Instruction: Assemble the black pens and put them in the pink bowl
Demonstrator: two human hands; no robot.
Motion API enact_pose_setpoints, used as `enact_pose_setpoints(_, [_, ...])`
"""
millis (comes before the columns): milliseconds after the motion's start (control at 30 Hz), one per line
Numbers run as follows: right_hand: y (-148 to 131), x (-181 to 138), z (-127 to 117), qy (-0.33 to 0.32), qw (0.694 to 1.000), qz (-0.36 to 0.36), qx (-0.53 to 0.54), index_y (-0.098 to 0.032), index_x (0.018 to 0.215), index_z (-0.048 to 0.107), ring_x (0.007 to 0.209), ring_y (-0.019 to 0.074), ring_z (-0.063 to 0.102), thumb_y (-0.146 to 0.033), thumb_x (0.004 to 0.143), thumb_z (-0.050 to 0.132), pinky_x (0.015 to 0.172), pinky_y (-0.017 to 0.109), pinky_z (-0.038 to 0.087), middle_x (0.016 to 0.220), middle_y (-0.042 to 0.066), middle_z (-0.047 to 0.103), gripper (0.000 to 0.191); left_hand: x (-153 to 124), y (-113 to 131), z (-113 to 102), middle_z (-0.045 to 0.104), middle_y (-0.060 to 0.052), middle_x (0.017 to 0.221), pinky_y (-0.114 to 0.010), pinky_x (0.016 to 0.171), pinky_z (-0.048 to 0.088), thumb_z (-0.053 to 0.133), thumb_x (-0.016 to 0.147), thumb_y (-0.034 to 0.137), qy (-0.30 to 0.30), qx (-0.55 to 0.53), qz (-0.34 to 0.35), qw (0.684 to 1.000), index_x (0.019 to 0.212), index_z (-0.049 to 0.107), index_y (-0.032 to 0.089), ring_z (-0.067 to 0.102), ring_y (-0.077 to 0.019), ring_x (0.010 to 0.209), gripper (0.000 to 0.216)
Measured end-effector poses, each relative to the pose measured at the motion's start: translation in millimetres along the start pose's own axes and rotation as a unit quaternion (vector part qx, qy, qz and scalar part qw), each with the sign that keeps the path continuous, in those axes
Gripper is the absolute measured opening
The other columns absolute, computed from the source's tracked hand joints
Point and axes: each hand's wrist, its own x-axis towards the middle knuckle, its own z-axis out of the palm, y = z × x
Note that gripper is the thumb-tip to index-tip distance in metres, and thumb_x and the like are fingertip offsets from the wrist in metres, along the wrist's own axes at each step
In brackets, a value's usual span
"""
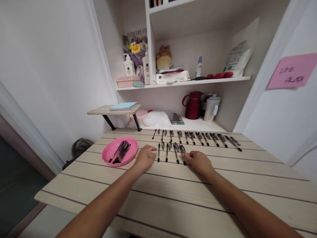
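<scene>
Black pens lie in two rows on the slatted wooden table. Most have a short dark piece, perhaps a cap, beside the upper end. My right hand (199, 162) is closed, its fingertips pinching the rightmost pen (184, 158) of the front row, which lies on the table. Just left of that row's leftmost pen (158, 153) is my left hand (145, 158). Its fingers are loosely curled and slightly apart, with nothing visible in them. Beyond it to the left, a pink round tray (106, 154) holds a heap of several more pens (121, 152).
The back row of pens (192, 138) runs toward the table's right side. A small raised shelf (99, 111) carries blue paper (123, 105) at the back left. Behind the table stand a red jug (193, 105), a pale cup (212, 108) and a white plastic bag (156, 119).
</scene>
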Motion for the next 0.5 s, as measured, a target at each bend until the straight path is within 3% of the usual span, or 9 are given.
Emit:
enact_pose_setpoints(133, [-23.4,-7.6,4.5,-0.014,0.997,-0.004,-0.077,-0.015,0.08,0.065,0.078,0.0245,0.063,-0.042,0.078,0.044,0.062,0.03,0.04,0.084,0.014,0.068,0.035,-10.5,27.4,51.9,0.067,-0.005,0.078,-0.026,0.068,0.044,0.054,0.069,0.021,-0.064,-0.188,-0.062,0.978,0.079,0.066,0.018,0.059,-0.0165,0.071,0.016])
enact_pose_setpoints(233, [-30.9,-9.7,6.7,-0.025,0.994,0.0,-0.109,-0.012,0.089,0.064,0.084,0.0253,0.063,-0.035,0.079,0.045,0.068,0.031,0.042,0.092,0.018,0.067,0.032,-13.2,35.1,76.7,0.066,-0.004,0.073,-0.025,0.062,0.043,0.056,0.066,0.019,-0.075,-0.248,-0.088,0.962,0.074,0.066,0.018,0.057,-0.0154,0.065,0.014])
enact_pose_setpoints(367, [-32.4,-11.2,3.5,-0.013,0.995,0.01,-0.095,-0.012,0.09,0.062,0.083,0.0256,0.063,-0.034,0.081,0.042,0.066,0.03,0.041,0.091,0.017,0.067,0.031,-11.6,35.9,92.2,0.063,-0.001,0.066,-0.022,0.057,0.04,0.061,0.061,0.018,-0.062,-0.32,-0.134,0.936,0.073,0.064,0.018,0.054,-0.0127,0.06,0.012])
enact_pose_setpoints(500, [-39.3,-26.2,1.9,0.015,0.999,-0.015,-0.024,-0.016,0.081,0.059,0.074,0.0209,0.061,-0.034,0.083,0.037,0.059,0.026,0.035,0.081,0.011,0.068,0.029,-11.3,40.8,89.3,0.061,-0.001,0.066,-0.021,0.054,0.04,0.061,0.066,0.032,-0.045,-0.431,-0.212,0.876,0.079,0.061,0.016,0.054,-0.0114,0.059,0.021])
